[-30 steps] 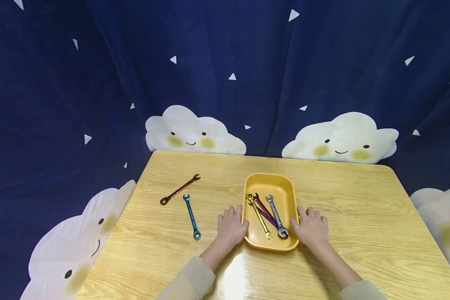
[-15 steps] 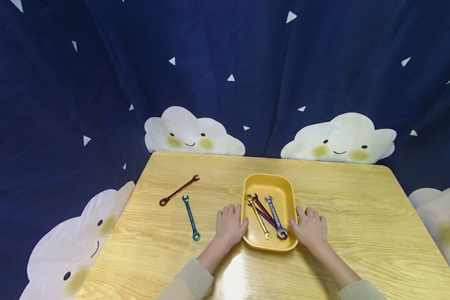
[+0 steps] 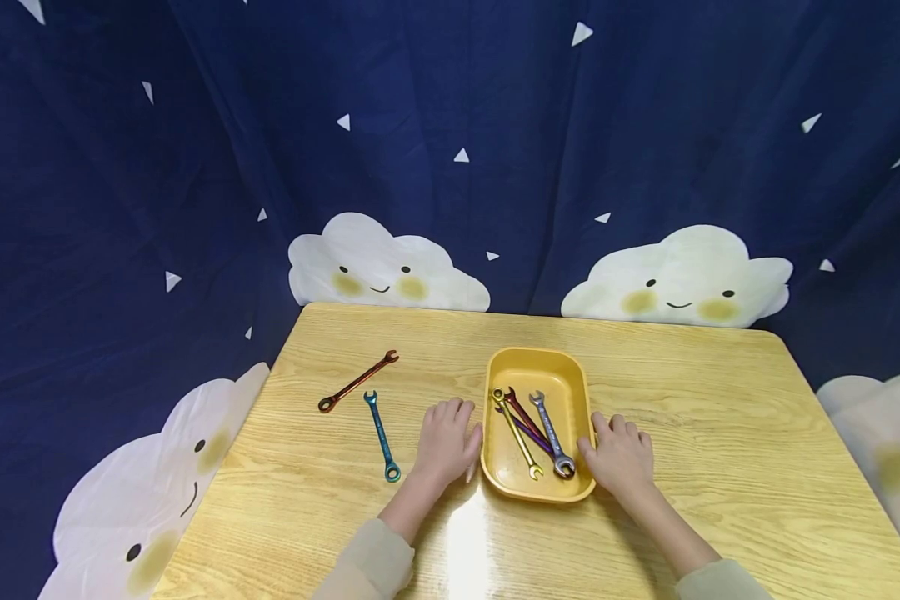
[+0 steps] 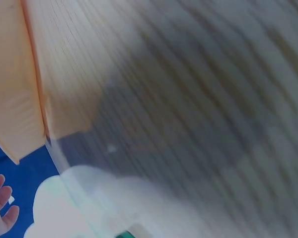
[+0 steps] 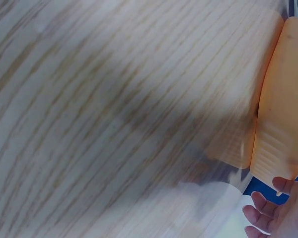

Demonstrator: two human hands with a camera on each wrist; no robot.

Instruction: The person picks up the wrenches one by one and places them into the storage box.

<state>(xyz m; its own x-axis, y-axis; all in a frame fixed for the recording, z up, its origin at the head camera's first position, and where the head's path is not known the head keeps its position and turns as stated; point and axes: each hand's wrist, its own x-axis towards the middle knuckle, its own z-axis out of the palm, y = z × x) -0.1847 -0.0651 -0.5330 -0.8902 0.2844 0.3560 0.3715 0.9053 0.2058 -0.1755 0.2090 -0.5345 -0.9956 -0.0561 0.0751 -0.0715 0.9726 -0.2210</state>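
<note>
A yellow plastic bin (image 3: 536, 492) stands on the table with several combination wrenches lying crossed inside. Among them are a gold wrench (image 3: 519, 435), a dark red wrench (image 3: 523, 410), a purple wrench (image 3: 534, 433) and a silver wrench (image 3: 549, 423). Just left of the bin, my left hand (image 3: 444, 443) is apart from its wall, fingers relaxed and holding nothing. My right hand (image 3: 621, 454) holds the bin's right edge, its thumb over the rim and its fingers outside. In the right wrist view a fingertip lies close to the bin's outer wall (image 5: 278, 109).
Left of the bin, a teal wrench (image 3: 382, 435) and a copper-red wrench (image 3: 358, 381) lie on the wooden table (image 3: 690, 375). A dark blue curtain (image 3: 420, 100) with clouds and triangles hangs behind the table's far edge.
My left hand has let go of the bin's left rim and shifted slightly left. The right hand, the bin and the wrenches have stayed put.
</note>
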